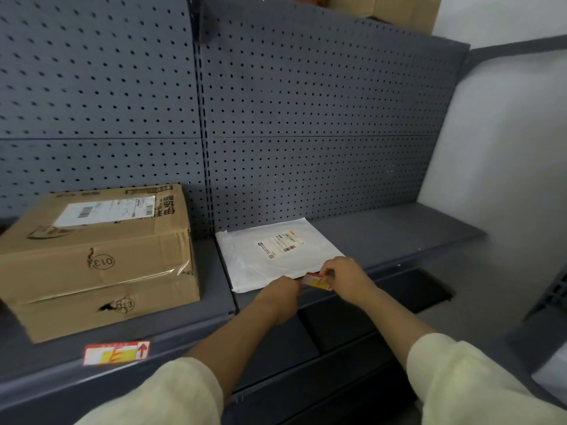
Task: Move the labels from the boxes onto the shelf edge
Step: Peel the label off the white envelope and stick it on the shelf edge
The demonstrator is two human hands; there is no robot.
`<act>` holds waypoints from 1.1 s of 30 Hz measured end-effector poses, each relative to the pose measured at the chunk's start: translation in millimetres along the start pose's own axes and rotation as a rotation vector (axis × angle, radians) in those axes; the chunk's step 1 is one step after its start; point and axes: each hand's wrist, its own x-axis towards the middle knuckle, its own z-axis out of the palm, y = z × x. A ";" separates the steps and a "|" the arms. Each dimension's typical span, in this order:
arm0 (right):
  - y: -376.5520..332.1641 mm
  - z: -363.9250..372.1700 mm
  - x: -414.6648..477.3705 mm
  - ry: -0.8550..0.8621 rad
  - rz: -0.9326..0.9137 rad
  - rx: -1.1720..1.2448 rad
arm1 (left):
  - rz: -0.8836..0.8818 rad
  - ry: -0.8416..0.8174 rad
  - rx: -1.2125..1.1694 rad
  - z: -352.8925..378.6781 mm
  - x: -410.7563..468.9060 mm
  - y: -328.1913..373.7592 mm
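Label (316, 281), red and yellow: pinched between your left hand (283, 289) and right hand (346, 276), at the shelf edge (383, 271) below the white mailer (276, 256). Level it, press from one end, smooth outward.

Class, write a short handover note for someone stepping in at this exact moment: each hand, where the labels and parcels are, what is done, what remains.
Left hand and right hand: both pinch a red-and-yellow label at the shelf edge, in front of the white mailer.
Done: one label is stuck on the edge below the cardboard box.
Left: press down the held label.
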 end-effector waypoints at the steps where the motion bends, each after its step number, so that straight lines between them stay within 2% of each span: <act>1: -0.1 0.3 1.6 0.003 -0.003 0.006 | -0.001 0.003 0.001 1.5 0.5 -0.3; 10: -4.4 5.8 10.2 -0.023 -0.048 0.009 | 0.011 -0.036 -0.057 -2.7 -0.8 -1.1; 17: -11.8 24.9 7.0 -0.093 -0.089 -0.137 | 0.062 -0.054 -0.077 -4.1 -4.8 -3.8; 22: -14.3 32.2 2.0 -0.039 -0.118 -0.164 | 0.076 -0.079 -0.039 -6.8 -10.1 -9.2; 26: -16.5 35.4 -1.8 -0.012 -0.061 -0.087 | 0.109 -0.122 0.008 -11.2 -13.7 -12.9; 33: -21.0 38.9 -2.4 -0.058 -0.070 -0.056 | 0.074 -0.030 0.064 -36.6 -15.0 -22.1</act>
